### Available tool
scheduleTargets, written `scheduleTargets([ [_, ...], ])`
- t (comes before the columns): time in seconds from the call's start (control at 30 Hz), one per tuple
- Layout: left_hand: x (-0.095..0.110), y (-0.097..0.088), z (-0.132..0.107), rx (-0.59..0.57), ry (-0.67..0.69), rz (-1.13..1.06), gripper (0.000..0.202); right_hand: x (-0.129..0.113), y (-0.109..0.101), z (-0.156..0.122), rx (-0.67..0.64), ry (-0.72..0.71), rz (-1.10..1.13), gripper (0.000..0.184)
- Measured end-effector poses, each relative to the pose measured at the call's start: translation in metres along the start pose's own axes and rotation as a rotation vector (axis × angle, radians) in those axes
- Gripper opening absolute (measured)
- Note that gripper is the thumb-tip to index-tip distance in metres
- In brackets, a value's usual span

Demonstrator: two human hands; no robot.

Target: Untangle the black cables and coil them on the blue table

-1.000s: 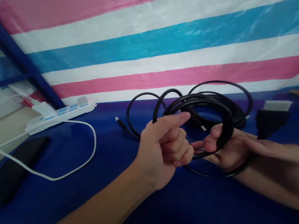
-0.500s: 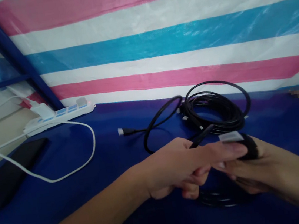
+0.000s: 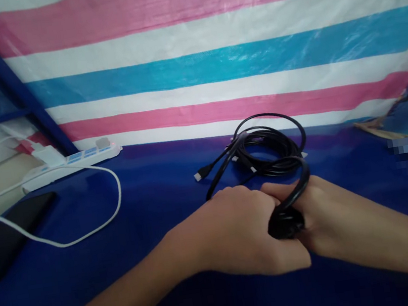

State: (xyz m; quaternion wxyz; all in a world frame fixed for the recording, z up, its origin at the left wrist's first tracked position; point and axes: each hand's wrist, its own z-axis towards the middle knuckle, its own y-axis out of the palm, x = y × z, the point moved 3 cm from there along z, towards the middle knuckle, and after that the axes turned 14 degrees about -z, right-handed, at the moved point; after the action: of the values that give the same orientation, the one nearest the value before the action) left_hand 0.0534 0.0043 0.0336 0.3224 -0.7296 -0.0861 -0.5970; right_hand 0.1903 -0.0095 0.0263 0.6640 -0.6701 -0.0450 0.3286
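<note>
Both hands are closed and pressed together low over the blue table (image 3: 148, 192): the left hand (image 3: 239, 232) and right hand (image 3: 326, 214) pinch a tight black bundle (image 3: 285, 223) of cable (image 3: 265, 149) between them, the loose coil lying just behind with one plug (image 3: 198, 175) free. In my judgement, the bundle holds only under firm pinch. Slack should feed from the coil without snagging the plug.
</note>
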Motion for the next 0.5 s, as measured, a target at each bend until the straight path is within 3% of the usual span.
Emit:
scheduleTargets([
  [0.1,-0.007,-0.010,0.000,0.032,0.099,-0.204,0.019,0.003,-0.006,0.006,0.046,0.026,0.211,0.013],
  [0.13,-0.008,-0.014,0.000,0.055,0.145,-0.353,0.017,0.007,-0.010,0.007,0.128,0.085,0.305,0.009],
  [0.23,-0.008,-0.017,0.002,0.091,0.260,-0.798,0.011,0.020,-0.022,0.006,0.464,0.261,0.569,0.019],
  [0.33,-0.007,-0.006,0.008,-0.031,0.214,-1.001,0.014,0.025,-0.023,0.003,0.639,0.348,0.644,0.026],
  [0.4,-0.009,0.003,0.011,-0.090,0.099,-1.009,0.016,0.023,-0.019,0.003,0.602,0.314,0.507,0.036],
  [0.5,-0.016,0.006,0.012,0.018,-0.036,-0.895,0.013,0.017,-0.009,0.003,0.452,0.142,0.219,0.042],
])
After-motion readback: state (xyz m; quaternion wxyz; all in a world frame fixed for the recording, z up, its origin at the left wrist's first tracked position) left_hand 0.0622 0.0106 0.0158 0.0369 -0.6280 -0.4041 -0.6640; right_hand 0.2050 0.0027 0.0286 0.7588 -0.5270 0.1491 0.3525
